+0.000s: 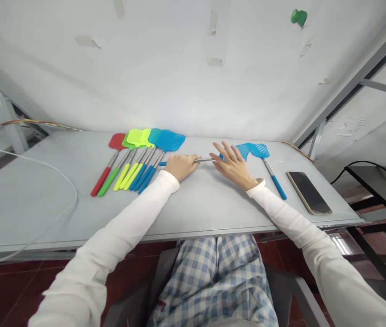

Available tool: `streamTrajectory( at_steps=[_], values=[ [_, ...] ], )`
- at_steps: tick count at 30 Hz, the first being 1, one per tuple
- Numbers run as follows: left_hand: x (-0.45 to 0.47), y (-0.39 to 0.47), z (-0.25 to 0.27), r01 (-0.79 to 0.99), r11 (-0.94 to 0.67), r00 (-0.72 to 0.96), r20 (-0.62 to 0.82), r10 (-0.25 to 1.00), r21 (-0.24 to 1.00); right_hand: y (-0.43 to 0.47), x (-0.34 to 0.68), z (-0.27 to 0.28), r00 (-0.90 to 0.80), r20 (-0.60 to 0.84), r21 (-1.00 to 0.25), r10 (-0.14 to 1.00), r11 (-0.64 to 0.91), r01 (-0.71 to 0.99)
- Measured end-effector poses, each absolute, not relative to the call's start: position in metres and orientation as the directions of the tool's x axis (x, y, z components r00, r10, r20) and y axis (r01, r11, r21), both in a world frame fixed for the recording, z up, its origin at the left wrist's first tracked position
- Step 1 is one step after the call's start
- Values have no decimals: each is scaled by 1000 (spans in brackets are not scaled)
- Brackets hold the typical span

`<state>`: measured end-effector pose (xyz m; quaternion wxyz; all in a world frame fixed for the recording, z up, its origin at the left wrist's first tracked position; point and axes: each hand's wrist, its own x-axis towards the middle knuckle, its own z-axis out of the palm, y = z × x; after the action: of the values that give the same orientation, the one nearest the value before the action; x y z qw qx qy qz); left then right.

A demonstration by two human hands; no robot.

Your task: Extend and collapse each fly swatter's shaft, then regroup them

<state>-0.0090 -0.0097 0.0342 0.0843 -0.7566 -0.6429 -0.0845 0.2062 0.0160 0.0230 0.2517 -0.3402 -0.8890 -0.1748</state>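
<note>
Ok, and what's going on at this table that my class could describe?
A person's left hand grips a blue fly swatter by its shaft and handle, while the open right hand is spread near its head. To the left lies a row of red, green, yellow and blue fly swatters. Another blue swatter and a smartphone lie to the right.

No words, brand or number can be read. At the right of the frame, faint strokes (pixel 351 127) on the pale wall (pixel 380 120) resemble handwriting but are too indistinct to decipher. At the lower centre-left, a small red mark (pixel 161 305) on the checked trousers (pixel 209 277) is too small to tell whether it forms letters.
</note>
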Motion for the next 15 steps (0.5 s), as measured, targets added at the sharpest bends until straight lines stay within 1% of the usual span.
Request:
streamTrajectory(
  at_steps=[2,4,8,12,15],
  values=[
    [-4,-12,33,981,-194,193,222,956,-16,19,204,22,-715,517,228,471,729,645],
    [-2,-11,31,974,-226,227,210,951,-33,23,206,22,-732,499,263,464,724,638],
    [-5,-2,29,959,-272,282,181,942,-78,28,212,27,-742,467,291,481,709,643],
    [-4,5,31,947,-312,321,180,930,-79,35,216,29,-751,459,321,474,700,638],
    [-6,8,35,951,-301,308,187,933,-67,43,223,30,-742,468,301,480,703,645]
  ],
)
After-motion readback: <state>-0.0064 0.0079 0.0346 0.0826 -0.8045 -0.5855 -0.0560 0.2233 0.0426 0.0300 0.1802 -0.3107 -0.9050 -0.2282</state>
